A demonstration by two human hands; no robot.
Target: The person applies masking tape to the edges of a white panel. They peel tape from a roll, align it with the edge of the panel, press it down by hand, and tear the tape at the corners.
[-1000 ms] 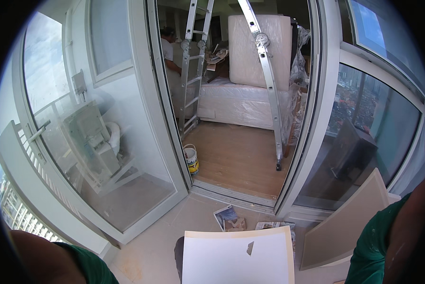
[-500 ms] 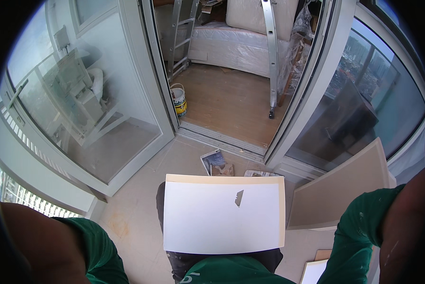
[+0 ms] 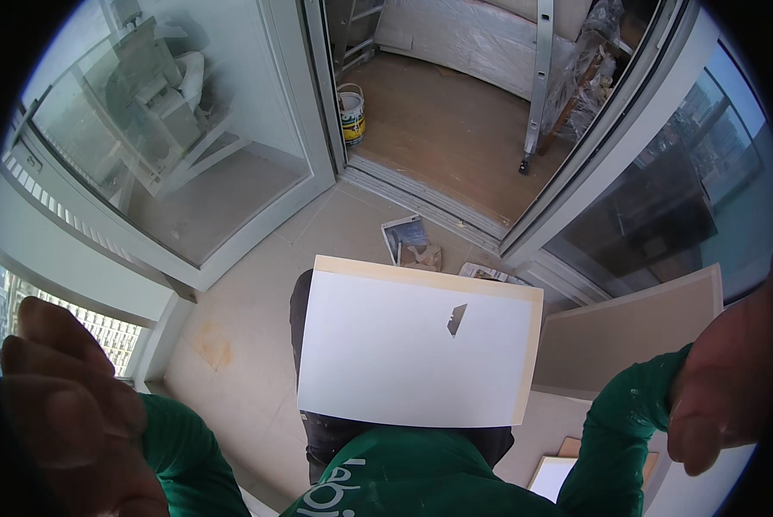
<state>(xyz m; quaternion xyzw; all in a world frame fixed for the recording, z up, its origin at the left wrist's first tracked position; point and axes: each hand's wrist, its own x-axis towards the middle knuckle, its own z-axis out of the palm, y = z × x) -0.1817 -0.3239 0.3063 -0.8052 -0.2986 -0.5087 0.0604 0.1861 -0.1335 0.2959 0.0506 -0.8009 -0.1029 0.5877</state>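
My left hand is raised close at the left edge, its fingers loosely bent and apart, holding nothing that shows. At the right edge my right hand is also raised; its fingertips hang down with nothing visible in them, and part of it is lost in the dark rim. Below and between them, a white sheet lies on a cream-edged board across my lap. On the sheet, right of its middle, rests a grey trapezoid utility knife blade. Neither hand touches the board or blade.
Papers lie on the tiled floor beyond my knees. A beige panel leans at the right, near more boards. A glass door stands open at the left. Past the threshold are a paint bucket and a ladder leg.
Both hands have come down into view at the sides; before, only the raised arms showed. The view has tilted down and turned, so the board appears higher and slanted. The blade stays on the sheet.
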